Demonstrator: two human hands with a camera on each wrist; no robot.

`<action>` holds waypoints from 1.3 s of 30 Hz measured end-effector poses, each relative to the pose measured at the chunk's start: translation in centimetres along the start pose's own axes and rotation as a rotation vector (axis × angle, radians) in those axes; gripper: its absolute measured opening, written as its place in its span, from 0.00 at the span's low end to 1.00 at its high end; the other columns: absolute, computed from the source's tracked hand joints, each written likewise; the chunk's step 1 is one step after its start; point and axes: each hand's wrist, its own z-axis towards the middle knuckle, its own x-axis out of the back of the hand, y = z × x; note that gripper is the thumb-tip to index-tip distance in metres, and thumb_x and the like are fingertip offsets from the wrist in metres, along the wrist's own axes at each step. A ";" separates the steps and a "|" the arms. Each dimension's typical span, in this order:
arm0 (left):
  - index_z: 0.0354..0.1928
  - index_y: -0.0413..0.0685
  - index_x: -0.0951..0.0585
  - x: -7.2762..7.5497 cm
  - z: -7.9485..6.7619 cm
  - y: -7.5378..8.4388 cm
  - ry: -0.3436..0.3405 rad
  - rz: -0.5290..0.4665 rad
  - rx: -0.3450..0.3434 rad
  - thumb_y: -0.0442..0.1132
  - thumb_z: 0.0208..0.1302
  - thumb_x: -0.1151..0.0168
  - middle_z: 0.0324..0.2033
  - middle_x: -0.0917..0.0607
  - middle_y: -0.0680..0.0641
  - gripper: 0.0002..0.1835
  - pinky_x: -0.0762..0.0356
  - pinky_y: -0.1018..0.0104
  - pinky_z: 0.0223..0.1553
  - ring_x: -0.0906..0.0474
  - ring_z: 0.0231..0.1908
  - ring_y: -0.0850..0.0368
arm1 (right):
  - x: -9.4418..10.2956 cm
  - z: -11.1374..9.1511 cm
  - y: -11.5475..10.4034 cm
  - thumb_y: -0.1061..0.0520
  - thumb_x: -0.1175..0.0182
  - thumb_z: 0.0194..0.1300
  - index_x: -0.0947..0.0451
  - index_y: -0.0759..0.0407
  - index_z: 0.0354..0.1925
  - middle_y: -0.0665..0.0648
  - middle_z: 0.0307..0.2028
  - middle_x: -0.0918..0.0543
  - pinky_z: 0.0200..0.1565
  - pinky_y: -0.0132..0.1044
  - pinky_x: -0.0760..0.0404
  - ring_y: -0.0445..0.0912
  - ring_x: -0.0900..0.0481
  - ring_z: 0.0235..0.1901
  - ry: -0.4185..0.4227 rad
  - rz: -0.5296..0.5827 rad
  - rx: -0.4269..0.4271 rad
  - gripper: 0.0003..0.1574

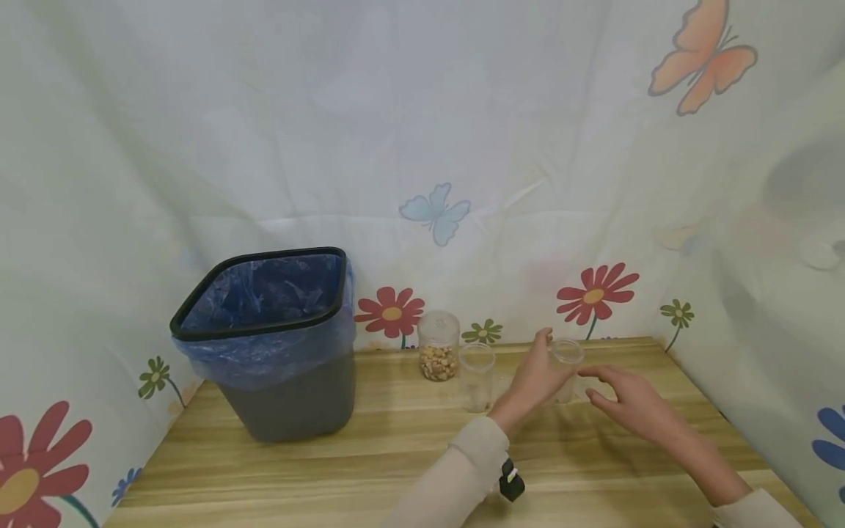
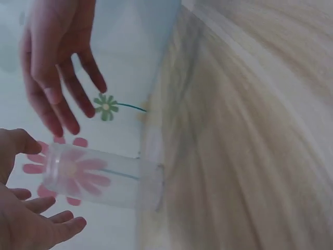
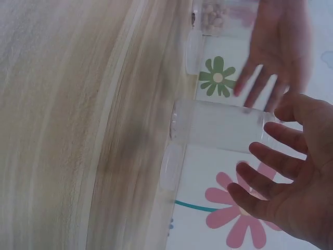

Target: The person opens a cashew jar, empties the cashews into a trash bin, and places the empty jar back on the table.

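Observation:
An uncapped clear plastic jar (image 1: 565, 378) stands upright on the table between my two hands. My left hand (image 1: 536, 375) is on its left side, fingers spread; in the left wrist view, the jar (image 2: 119, 179) shows with nothing in it. From the right, my right hand (image 1: 627, 405) comes near the jar's rim with its fingers loosely bent and apart. The right wrist view shows the right hand (image 3: 304, 174) beside the jar's mouth, holding nothing. A clear lid (image 3: 170, 166) lies on the table by the jar's base.
Left of the hands stands a second clear open jar (image 1: 477, 381), with another lid (image 3: 194, 52) by it. Behind it is a lidded jar of nuts (image 1: 439, 350). A grey bin (image 1: 297, 396) with a blue liner occupies the table's left. A flowered curtain (image 1: 330, 147) surrounds the back.

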 end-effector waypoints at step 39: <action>0.73 0.44 0.30 20.3 -5.7 -3.0 0.035 0.549 -0.322 0.43 0.79 0.49 0.69 0.27 0.42 0.25 0.38 0.43 0.70 0.34 0.70 0.40 | 0.7 0.9 -2.4 0.57 0.34 0.68 0.19 0.63 0.57 0.64 0.54 0.15 0.53 0.62 0.22 0.64 0.19 0.55 -0.014 0.007 0.030 0.21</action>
